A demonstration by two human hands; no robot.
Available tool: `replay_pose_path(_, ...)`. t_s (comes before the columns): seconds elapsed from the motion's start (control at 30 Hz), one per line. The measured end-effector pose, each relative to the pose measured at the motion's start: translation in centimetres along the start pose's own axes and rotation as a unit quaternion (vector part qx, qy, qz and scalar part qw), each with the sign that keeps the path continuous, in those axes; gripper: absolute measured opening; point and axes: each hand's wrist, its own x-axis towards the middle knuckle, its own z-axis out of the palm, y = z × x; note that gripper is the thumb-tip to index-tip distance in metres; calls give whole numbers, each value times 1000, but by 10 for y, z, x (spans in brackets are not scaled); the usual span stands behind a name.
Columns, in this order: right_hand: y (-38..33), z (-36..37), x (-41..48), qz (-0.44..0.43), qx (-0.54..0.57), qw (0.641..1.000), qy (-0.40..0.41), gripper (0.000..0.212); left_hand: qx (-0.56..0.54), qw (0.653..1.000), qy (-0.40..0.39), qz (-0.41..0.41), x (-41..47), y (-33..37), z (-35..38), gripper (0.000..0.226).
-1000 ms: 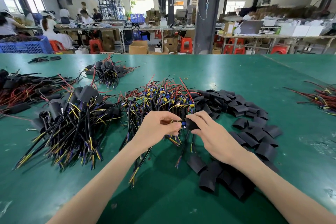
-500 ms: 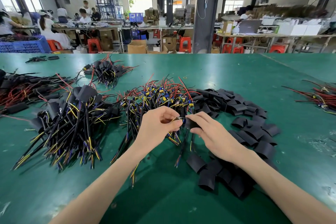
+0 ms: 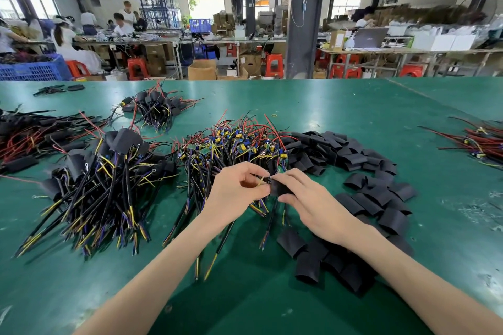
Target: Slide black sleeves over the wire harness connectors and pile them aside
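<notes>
Pinching one black sleeve (image 3: 279,188) between thumb and fingertips, the right hand (image 3: 313,204) holds it just above the table (image 3: 353,106), in front of the central heap. The left hand (image 3: 239,193), fingers curled, pinches the wire harness (image 3: 260,181) at the sleeve's mouth; its connector is hidden between the fingertips.

Five harness heaps counted:
- one unsleeved heap (image 3: 231,144) just behind the two hands
- one sleeved heap (image 3: 103,179) to their left
- one small sleeved heap (image 3: 155,106) farther back
- one dark heap (image 3: 27,136) at the left edge
- one red-wired heap (image 3: 479,141) at the right edge

One curved band of loose sleeves (image 3: 353,160) wraps the right side, too many to count.
</notes>
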Motion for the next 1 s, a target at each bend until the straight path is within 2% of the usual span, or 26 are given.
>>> replay_pose_path(0.23, 2, 1, 2, -5, 9, 1000, 4, 38, -2, 1000, 16, -8, -1, 3, 1, 21)
replay_pose_path(0.37, 3, 2, 1, -6, 15, 1000, 10, 39, 6, 1000, -3, -8, -1, 0, 1, 13)
replay_pose_path(0.53, 5, 0, 2, -7, 8, 999, 40, 49, 0, 999, 34, -1, 2, 2, -4, 17)
replay_pose_path(0.63, 15, -4, 5, 36, -48, 991, 116, 53, -12, 996, 92, 1, 8, 7, -16, 20)
replay_pose_path(0.77, 40, -11, 6, 147, -116, 967, 171, 50, 23, 962, 265, 57, 19, 14, -55, 19)
replay_pose_path(0.9, 68, -14, 3, 269, -198, 935, 116, 51, 151, 892, 405, 132, 25, 9, -116, 16)
replay_pose_path(1.0, 83, -13, 0, 300, -225, 926, 50, 51, 219, 870, 432, 90, 30, -9, -154, 27)
